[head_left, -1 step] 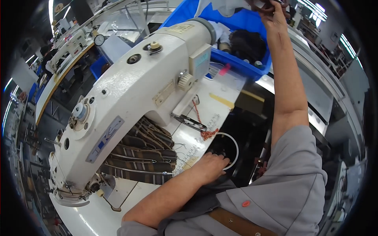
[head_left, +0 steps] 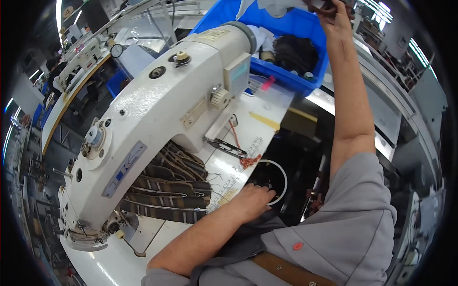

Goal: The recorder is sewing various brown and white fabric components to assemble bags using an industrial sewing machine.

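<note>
My right arm stretches far up to the top edge, where my right hand (head_left: 337,21) is closed around a dark brown piece (head_left: 318,5). The picture's edge cuts the piece off, so its kind is unclear. My left hand (head_left: 255,202) rests at the near edge of the white sewing machine table (head_left: 281,102), fingers curled down beside a white ring (head_left: 283,178). What lies under those fingers is hidden. Striped brown fabric pieces with zippers (head_left: 174,193) lie beneath the arm of the sewing machine (head_left: 148,90), apart from both hands.
A blue bin (head_left: 312,88) behind the machine holds dark and white cloth and spools. Black thread snips (head_left: 226,148) and a red cord (head_left: 248,162) lie on the table. Metal rails run along the right. At far left a person sits by another machine table (head_left: 52,119).
The whole view has shifted slightly, with the machine and bin a little further left. My right hand has moved slightly right with the dark brown piece. My left hand stays at the table edge.
</note>
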`<state>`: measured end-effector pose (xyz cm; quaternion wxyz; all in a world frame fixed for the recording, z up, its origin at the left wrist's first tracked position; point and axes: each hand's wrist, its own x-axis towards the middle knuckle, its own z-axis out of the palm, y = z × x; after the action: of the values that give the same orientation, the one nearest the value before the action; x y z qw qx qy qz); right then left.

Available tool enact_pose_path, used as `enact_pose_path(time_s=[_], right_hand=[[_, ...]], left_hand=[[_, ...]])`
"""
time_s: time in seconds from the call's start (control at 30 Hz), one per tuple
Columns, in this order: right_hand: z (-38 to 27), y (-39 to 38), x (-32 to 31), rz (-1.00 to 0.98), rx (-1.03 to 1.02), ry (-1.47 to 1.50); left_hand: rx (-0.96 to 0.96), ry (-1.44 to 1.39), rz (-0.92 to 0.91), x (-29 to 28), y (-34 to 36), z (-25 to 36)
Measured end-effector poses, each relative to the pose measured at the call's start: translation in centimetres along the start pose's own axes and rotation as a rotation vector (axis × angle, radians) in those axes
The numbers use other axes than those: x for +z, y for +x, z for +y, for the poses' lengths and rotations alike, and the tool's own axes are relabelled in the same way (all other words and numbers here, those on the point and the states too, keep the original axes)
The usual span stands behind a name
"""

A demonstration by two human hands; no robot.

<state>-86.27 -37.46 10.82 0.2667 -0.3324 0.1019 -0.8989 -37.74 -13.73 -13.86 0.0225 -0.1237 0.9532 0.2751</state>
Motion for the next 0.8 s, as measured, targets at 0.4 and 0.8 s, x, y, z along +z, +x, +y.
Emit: enact_pose_path(time_s=[0.4, 0.8], right_hand=[[-22.5, -20.1, -7.1, 0.329, -0.238, -0.191], [-19.0, -34.3, -17.5, 0.818, -0.067, -0.225]], left_hand=[[-0.084, 0.209, -0.132, -0.4, -0.6, 0.8], [-0.089, 0.427, -0.148, 1.1, -1.5, 0.7]])
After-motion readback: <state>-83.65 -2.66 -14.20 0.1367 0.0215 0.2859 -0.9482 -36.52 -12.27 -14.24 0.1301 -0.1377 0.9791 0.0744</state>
